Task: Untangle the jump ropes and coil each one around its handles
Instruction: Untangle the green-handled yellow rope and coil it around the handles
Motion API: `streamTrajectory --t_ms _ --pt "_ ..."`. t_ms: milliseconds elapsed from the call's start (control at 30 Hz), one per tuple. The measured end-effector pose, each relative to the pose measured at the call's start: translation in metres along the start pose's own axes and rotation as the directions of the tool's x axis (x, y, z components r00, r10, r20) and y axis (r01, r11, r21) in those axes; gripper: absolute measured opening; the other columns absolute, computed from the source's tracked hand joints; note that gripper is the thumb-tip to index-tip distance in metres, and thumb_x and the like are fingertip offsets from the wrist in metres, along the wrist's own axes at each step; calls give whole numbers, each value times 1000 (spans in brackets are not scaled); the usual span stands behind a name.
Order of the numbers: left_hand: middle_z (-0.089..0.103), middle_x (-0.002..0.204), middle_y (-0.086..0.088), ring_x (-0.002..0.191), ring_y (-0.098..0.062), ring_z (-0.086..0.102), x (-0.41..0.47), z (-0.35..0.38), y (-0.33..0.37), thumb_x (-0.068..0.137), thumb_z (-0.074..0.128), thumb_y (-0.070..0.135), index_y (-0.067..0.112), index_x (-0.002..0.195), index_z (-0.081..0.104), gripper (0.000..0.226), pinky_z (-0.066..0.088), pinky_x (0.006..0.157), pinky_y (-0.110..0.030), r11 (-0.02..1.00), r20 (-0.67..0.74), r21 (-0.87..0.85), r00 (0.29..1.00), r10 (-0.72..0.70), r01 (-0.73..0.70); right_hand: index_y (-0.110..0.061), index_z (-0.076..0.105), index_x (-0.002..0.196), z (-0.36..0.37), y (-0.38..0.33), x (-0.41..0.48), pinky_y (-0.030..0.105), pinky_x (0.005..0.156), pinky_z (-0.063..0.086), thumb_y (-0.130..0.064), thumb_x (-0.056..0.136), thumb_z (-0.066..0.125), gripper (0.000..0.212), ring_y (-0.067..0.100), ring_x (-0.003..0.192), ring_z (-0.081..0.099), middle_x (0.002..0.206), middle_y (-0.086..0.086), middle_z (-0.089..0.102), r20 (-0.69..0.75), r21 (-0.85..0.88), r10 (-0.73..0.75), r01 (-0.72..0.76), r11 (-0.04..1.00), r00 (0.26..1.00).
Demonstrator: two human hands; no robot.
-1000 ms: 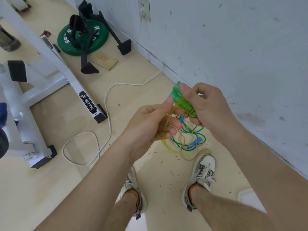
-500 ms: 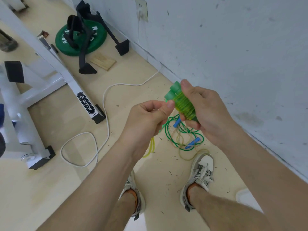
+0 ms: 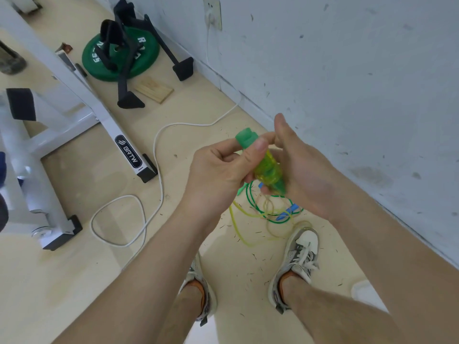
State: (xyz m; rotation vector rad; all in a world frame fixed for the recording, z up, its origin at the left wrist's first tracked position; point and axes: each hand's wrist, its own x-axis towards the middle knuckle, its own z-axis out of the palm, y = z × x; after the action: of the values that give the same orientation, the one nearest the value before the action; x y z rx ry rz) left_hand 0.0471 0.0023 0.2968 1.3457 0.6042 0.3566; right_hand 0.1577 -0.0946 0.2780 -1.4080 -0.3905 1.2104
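A pair of green jump rope handles (image 3: 246, 138), wound with yellow rope (image 3: 268, 168), is held at chest height between both hands. My left hand (image 3: 218, 170) pinches the bundle near its green cap, thumb on top. My right hand (image 3: 308, 175) cradles the bundle from the right; its fingers curl beneath and its thumb points up, clear of the bundle. A loose tail of the yellow rope (image 3: 236, 225) hangs down to the floor. Below the hands, a green rope (image 3: 250, 204) with blue handles (image 3: 289, 211) lies in loops on the floor.
The wall (image 3: 347, 70) runs close on my right. My shoes (image 3: 301, 254) stand just behind the floor ropes. A white cable (image 3: 156, 150) snakes across the floor to the left. A white bench frame (image 3: 124, 150), a green weight plate (image 3: 146, 55), black stands and a wooden block (image 3: 154, 90) lie further left.
My left hand rose from pulling the yellow rope and now pinches the bundle at its top. My right thumb lifted off the bundle. The bundle tilted slightly.
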Motion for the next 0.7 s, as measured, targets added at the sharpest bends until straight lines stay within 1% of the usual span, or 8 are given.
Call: streamTrajectory --t_ms 100,200,267,333,400,467,567,700 --pt "43 55 -8 42 -9 33 0 2 -2 79 67 40 9 65 62 34 29 43 -14 1000 -123 20 992 -16 19 -14 63 103 10 4 -3 27 59 48 -55 98 39 48 11 71 63 86 6 68 -110 -331 -206 160 930 972" --pt "42 53 -6 46 -11 33 1 2 -4 88 63 35 2 66 59 41 29 46 -19 994 -102 108 995 -16 27 -15 63 86 24 14 -1 28 55 47 -50 102 32 50 8 56 58 67 -4 63 -250 -477 -377 225 849 892" --pt "45 47 10 45 -6 35 1 1 -3 95 55 31 5 69 60 36 29 47 -18 973 -15 231 1000 21 -17 -16 61 74 25 12 0 25 46 42 -50 104 28 56 12 47 54 56 -2 60 -327 -384 -343 208 900 881" --pt "47 45 14 43 0 41 0 0 -1 99 49 21 2 82 65 30 32 48 -12 970 47 237 998 46 -56 -12 62 69 22 3 -1 23 39 34 -48 105 27 62 18 42 50 52 5 58 -362 -169 -211 159 973 908" --pt "50 46 14 41 1 44 -1 0 0 99 49 15 0 97 68 24 33 47 -8 981 68 183 997 44 -56 -12 66 64 18 -5 -4 22 36 30 -48 105 28 66 22 40 48 52 11 57 -332 28 -57 70 997 942" --pt "51 48 11 43 -2 37 -2 -1 0 96 54 17 7 103 69 20 30 45 -12 992 75 126 997 13 -22 -12 68 71 15 -9 -7 21 33 27 -48 104 32 61 22 38 46 53 14 56 -232 200 55 -8 980 971" --pt "53 50 7 43 -5 31 -1 -5 2 92 56 21 11 101 70 20 25 43 -15 998 130 47 991 -36 30 -10 69 81 8 -11 -11 17 29 25 -51 102 35 56 19 37 45 54 12 54 -48 333 123 -101 938 991" --pt "57 51 7 42 -2 35 -1 -6 5 92 57 22 19 81 69 16 28 45 -13 985 189 168 982 -6 -27 -15 73 74 5 -11 -11 15 28 28 -55 100 36 60 16 36 46 55 10 54 64 328 185 -196 924 981"
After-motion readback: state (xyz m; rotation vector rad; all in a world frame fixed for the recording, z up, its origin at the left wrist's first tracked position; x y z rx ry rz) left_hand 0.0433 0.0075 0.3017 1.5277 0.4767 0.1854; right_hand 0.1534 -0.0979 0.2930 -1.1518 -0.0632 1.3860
